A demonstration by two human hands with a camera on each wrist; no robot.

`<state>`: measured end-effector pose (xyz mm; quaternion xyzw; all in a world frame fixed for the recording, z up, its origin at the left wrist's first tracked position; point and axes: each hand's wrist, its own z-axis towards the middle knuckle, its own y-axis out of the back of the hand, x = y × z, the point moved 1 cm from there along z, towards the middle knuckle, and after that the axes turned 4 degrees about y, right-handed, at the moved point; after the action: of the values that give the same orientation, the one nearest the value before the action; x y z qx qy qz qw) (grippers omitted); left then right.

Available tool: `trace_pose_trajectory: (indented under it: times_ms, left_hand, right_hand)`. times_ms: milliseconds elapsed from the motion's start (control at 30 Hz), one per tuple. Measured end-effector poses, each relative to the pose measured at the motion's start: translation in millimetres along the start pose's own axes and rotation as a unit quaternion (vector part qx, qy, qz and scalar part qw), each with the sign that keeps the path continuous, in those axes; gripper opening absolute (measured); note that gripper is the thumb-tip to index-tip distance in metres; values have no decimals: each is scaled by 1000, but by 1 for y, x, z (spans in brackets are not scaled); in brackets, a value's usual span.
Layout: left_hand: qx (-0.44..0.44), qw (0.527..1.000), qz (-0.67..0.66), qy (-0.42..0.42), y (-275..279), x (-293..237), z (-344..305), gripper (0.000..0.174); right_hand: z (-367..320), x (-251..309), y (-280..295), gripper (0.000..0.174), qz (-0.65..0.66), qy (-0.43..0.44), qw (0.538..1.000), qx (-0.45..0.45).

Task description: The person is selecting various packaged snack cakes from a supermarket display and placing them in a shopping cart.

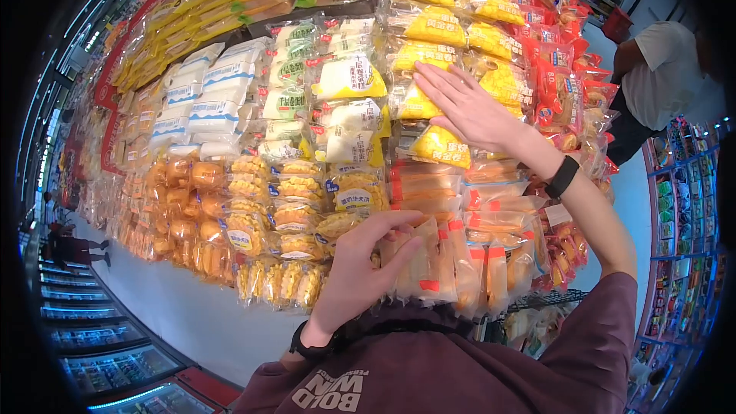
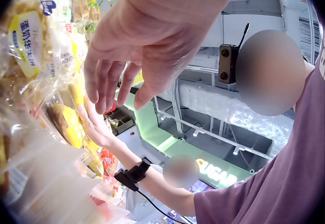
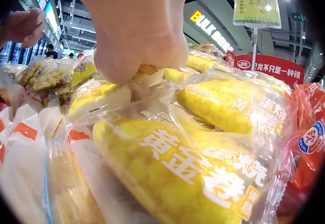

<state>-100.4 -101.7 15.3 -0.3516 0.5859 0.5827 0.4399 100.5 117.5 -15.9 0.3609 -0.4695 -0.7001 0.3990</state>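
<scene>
My right hand point(image 1: 475, 111) lies over the yellow-wrapped cake rolls point(image 1: 434, 144), its fingers extended across the packets. In the right wrist view the hand point(image 3: 139, 36) overlaps several yellow packets point(image 3: 177, 168), and its fingertips are hidden. Lower and to the left, my left hand point(image 1: 368, 261) hovers over the front of the display with fingers loosely bent. Nothing shows in its grasp in the left wrist view point(image 2: 147, 46). Near it are clear-wrapped bread sticks with red labels point(image 1: 452, 261) and packaged waffle-like cakes point(image 1: 297, 217).
White-and-yellow cake packets point(image 1: 349, 77), white packets point(image 1: 222, 80) and round buns point(image 1: 180, 199) fill the display's left side. Red packets point(image 1: 556, 96) line its right. A person point(image 1: 659, 73) stands beyond, near stocked shelves point(image 1: 682, 222). A price sign point(image 3: 256, 5) rises behind the packets.
</scene>
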Motion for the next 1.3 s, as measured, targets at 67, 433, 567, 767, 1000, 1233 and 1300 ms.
trace_pose_trajectory:
  times_ms: [67, 433, 567, 767, 1000, 1233, 1300]
  left_hand:
    - [-4, 1000, -3, -7, 2, -2, 0, 30]
    - [-9, 1000, 0, -2, 6, 0, -5, 30]
    - [-12, 1000, -6, -22, 5, 1, -7, 30]
    - [-17, 1000, -10, -19, 7, 1, -16, 30]
    - [-25, 999, -22, -6, 12, -1, -28, 28]
    - [-26, 999, -17, -25, 6, 3, -36, 29]
    - [-22, 1000, -5, -22, 4, 2, -38, 29]
  right_hand:
    - [2, 0, 6, 59, -21, 8, 1000, 5]
    - [3, 16, 7, 57, -80, 31, 996, 3]
    - [2, 20, 7, 58, -52, 25, 998, 4]
    - [7, 4, 27, 54, -52, 29, 998, 36]
    - [4, 7, 16, 47, -35, 22, 999, 3]
    - [0, 7, 14, 44, -29, 49, 998, -40]
    - [-8, 11, 27, 42, -29, 25, 997, -66]
